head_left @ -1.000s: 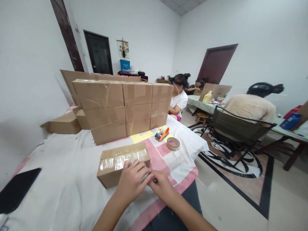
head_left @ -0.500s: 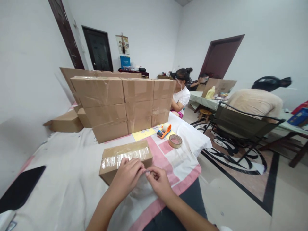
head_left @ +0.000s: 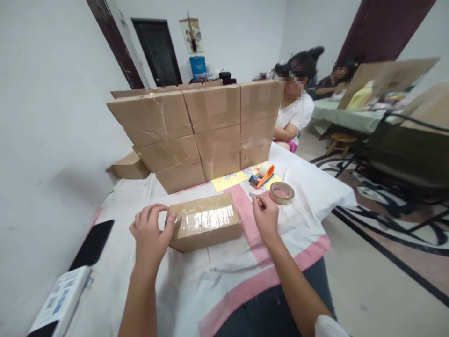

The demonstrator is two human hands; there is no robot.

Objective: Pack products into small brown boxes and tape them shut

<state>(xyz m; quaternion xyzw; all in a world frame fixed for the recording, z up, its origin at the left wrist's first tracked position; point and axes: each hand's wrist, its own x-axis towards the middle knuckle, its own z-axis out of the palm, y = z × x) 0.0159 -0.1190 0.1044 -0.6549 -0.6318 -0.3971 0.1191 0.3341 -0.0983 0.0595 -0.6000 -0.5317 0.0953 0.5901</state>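
Observation:
A cardboard box [head_left: 210, 222] with shiny clear tape along its top lies on the cloth in front of me. At its left end is my left hand [head_left: 150, 231], thumb and fingers spread apart, the fingertips touching the box's corner. My right hand [head_left: 265, 217] is off the box to the right, thumb and forefinger pinched on a small greyish scrap [head_left: 251, 194] too small to identify. Just beyond that hand lies a roll of tape [head_left: 281, 193]. An orange tape dispenser [head_left: 264, 175] with a roll on it sits behind.
Stacked cardboard boxes [head_left: 217, 126] form a wall across the table. Another carton [head_left: 129, 166] lies at the left. A black phone-like slab [head_left: 93, 245] and a white package [head_left: 63, 299] lie on the left. A person [head_left: 294, 107] sits beyond the stack's right end.
My hands have parted: the left moved to the box's left end, the right moved out toward the tape roll with the small scrap. The view has shifted.

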